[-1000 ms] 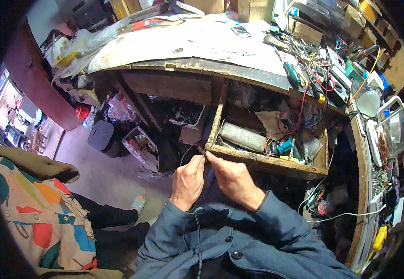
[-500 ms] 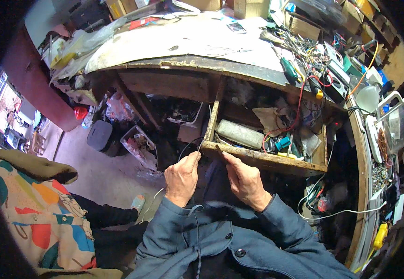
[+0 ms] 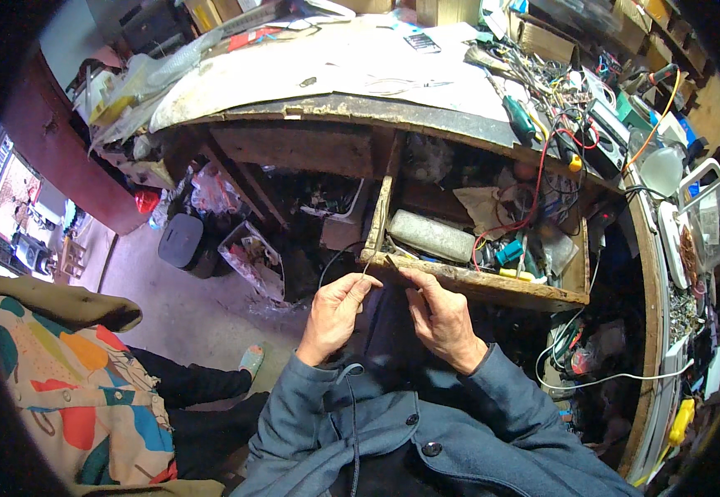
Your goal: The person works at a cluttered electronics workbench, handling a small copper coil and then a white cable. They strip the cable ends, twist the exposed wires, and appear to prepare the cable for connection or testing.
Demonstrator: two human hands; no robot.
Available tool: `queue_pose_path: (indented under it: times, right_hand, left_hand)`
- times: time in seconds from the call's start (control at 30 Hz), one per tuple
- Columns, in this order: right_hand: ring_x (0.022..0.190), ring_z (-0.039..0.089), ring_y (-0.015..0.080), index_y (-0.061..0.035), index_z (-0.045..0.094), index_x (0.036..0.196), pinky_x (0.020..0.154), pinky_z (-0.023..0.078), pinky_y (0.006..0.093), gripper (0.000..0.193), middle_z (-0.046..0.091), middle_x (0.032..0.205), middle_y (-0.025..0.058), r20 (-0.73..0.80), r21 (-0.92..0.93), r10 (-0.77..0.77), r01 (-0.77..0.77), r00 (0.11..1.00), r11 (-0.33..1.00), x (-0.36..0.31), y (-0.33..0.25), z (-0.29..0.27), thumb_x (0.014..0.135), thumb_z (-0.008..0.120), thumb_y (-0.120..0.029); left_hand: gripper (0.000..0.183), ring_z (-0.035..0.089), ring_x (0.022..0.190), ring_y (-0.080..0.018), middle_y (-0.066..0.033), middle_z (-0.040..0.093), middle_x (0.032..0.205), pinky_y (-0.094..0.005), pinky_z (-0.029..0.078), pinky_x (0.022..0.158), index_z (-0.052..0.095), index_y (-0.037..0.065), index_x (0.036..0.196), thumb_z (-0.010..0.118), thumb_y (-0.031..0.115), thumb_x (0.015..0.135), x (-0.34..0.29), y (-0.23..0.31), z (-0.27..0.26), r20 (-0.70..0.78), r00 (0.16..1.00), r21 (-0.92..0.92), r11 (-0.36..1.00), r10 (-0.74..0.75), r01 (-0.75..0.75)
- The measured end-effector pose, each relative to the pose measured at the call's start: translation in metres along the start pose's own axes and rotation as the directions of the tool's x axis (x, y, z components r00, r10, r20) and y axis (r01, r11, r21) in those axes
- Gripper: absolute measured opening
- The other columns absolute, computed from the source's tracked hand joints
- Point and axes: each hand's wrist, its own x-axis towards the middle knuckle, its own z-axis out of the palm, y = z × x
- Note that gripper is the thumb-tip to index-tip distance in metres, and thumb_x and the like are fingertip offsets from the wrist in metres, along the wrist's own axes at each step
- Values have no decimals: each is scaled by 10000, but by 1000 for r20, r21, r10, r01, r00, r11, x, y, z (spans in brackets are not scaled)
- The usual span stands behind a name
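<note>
Both my hands are in front of the open wooden drawer (image 3: 492,287), close to its front left corner. My left hand (image 3: 335,319) is closed in a pinch, thumb against forefinger, with a thin dark wire-like strand (image 3: 367,267) at its fingertips. My right hand (image 3: 444,325) is closed around a slim dark tool (image 3: 393,265), whose tip points up and left toward the drawer's edge. The kind of tool is too small to make out. A small gap separates the two hands. Inside the drawer lie a long greyish block-shaped case (image 3: 432,235), a teal piece (image 3: 509,252) and a red wire (image 3: 532,207).
Above the drawer is a workbench (image 3: 310,83) with a white sheet; tools and tangled wires (image 3: 534,99) crowd its right. A side shelf (image 3: 652,331) runs along my right. At left are a dark bin (image 3: 182,240), a box of scraps (image 3: 252,257) and another person in a patterned garment (image 3: 86,398).
My left hand has shifted slightly right, its fingers turned more toward my right hand. My right hand stays nearly in place, still gripping the slim dark tool. The view has shifted slightly.
</note>
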Motion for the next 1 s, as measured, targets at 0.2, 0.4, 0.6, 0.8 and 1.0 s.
queue_pose_path:
  times: [0.2,0.4,0.6,0.8,1.0]
  right_hand:
    - [816,764,315,-71,613,1394,717,591,359,469,740,1065,224,19,-15,25,-25,999,1000,4,-5,-1,944,647,57]
    - [730,730,350,-78,555,1469,620,586,436,571,732,903,175,-16,-189,-223,216,975,958,23,-1,14,911,645,-7]
    - [663,693,317,-22,545,1465,564,558,429,580,680,801,135,59,-363,-191,199,980,910,33,-11,21,896,643,-71]
    - [594,661,323,-50,514,1497,528,542,435,619,641,739,128,211,-333,-160,224,964,916,19,-13,19,891,635,-73]
    - [620,667,310,-37,506,1509,515,532,429,692,627,749,122,187,-336,-184,239,965,911,17,-13,29,835,654,-88]
  left_hand:
    - [270,274,492,9,111,384,619,-195,203,437,707,71,1106,573,305,1112,1,2,-8,208,953,-435,852,-220,291]
    - [249,269,475,10,111,383,607,-203,200,429,690,70,1077,576,289,1111,1,3,-9,204,952,-442,846,-228,298]
    - [229,272,458,7,111,388,596,-211,199,422,658,77,1006,585,271,1106,3,8,-10,216,934,-448,821,-285,354]
    - [239,275,438,-17,94,391,571,-224,218,410,623,86,975,568,276,1110,1,2,-19,227,933,-440,826,-278,353]
    - [235,290,435,-20,87,400,573,-225,224,410,629,78,982,564,264,1112,1,7,-15,183,937,-440,828,-296,348]
